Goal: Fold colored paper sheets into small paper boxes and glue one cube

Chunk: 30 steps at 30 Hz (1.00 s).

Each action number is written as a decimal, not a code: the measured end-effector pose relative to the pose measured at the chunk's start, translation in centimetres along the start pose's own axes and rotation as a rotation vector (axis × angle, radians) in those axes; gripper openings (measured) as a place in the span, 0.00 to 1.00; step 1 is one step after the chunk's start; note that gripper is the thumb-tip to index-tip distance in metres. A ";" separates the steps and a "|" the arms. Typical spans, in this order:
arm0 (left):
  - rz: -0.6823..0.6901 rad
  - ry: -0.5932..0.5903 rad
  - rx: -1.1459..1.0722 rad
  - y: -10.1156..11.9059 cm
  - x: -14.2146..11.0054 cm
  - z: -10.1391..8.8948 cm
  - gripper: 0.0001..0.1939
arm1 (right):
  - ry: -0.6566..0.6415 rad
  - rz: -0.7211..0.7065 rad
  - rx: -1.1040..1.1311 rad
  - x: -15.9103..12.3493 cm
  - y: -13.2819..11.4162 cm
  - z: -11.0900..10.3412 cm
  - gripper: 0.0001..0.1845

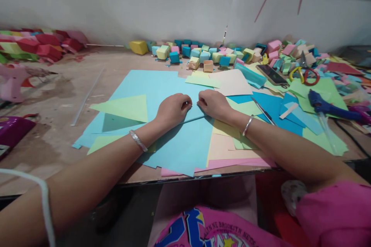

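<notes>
My left hand and my right hand face each other over the middle of the table, their fingers curled in and close together. Between them lies a light blue paper, and its folded-looking edge runs from one hand to the other. Both hands appear closed on this paper, though the fingertips are partly hidden. Larger light blue sheets spread beneath. Left of my left hand, a light green paper piece stands partly raised. Beyond my right hand is a cream sheet.
Several small paper boxes line the wall. To the right are scissors, a phone, a pen and a blue glue gun. A pink glue gun and a clear glue stick are left.
</notes>
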<state>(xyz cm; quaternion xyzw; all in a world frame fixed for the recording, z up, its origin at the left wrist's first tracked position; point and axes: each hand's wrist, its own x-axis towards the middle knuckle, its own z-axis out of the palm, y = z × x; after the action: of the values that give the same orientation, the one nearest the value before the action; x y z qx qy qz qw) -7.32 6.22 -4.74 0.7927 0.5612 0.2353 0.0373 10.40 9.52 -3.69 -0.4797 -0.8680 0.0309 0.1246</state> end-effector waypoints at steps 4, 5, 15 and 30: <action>-0.061 -0.033 0.022 0.5 0.1 -0.2 0.05 | -0.005 0.003 -0.003 0.0 0.0 -0.1 0.08; -0.062 -0.056 0.028 0.5 0.2 -0.4 0.06 | -0.007 0.001 -0.004 0.0 0.0 -0.1 0.08; 0.126 -0.289 -0.025 -1.1 0.4 -1.7 0.15 | -0.017 -0.005 0.021 0.1 0.2 0.0 0.07; 0.202 -0.440 -0.096 -1.1 0.2 -3.3 0.25 | 0.004 -0.004 0.081 0.0 0.3 -0.1 0.06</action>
<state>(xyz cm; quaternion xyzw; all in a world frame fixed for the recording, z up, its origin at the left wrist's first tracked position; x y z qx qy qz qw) -9.59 6.15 -2.14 0.8742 0.4455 0.0859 0.1727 10.63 9.69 -3.67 -0.4725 -0.8668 0.0650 0.1457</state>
